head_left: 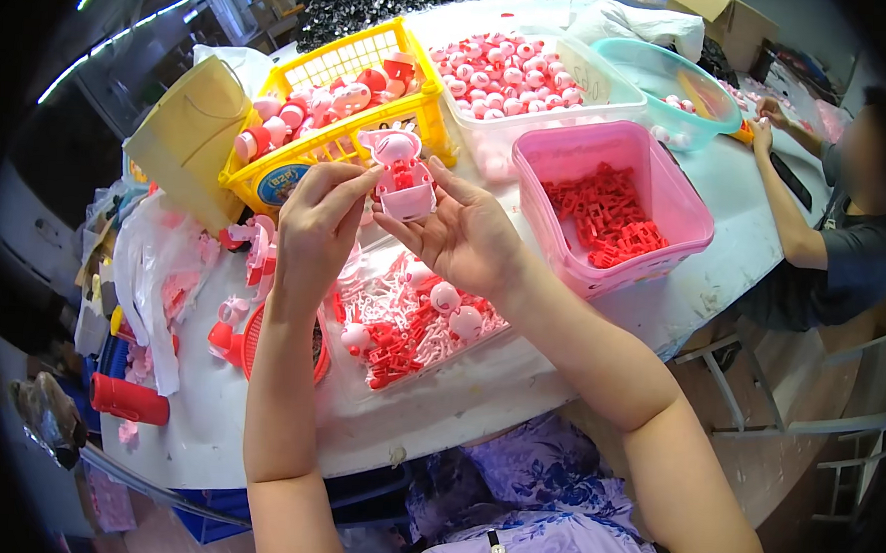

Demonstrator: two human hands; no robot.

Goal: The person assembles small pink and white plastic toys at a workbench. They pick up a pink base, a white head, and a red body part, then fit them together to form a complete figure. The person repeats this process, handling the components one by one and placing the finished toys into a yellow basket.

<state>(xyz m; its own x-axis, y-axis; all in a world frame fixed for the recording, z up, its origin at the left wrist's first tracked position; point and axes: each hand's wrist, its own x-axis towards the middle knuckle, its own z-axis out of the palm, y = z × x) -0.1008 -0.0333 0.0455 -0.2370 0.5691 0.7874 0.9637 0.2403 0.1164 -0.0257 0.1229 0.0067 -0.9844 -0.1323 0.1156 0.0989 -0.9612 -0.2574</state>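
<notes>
A small pink plastic toy figure (407,203) with a round, eared head and red parts in its middle is held up above the table. My left hand (318,215) pinches at its left side, thumb and fingertips closed together. My right hand (473,240) has its palm turned up, with thumb and fingers around the toy's right side and lower end. Below my hands lies a shallow clear tray (438,364) of red clips, thin pale pink sticks and several round pink heads.
A yellow basket (355,132) of pink and red parts stands at the back left. Beyond my right hand are a pink bin (680,239) of red pieces and a clear tub (612,103) of pink-and-white balls. A red cylinder (129,399) lies left. Another person (802,215) works at right.
</notes>
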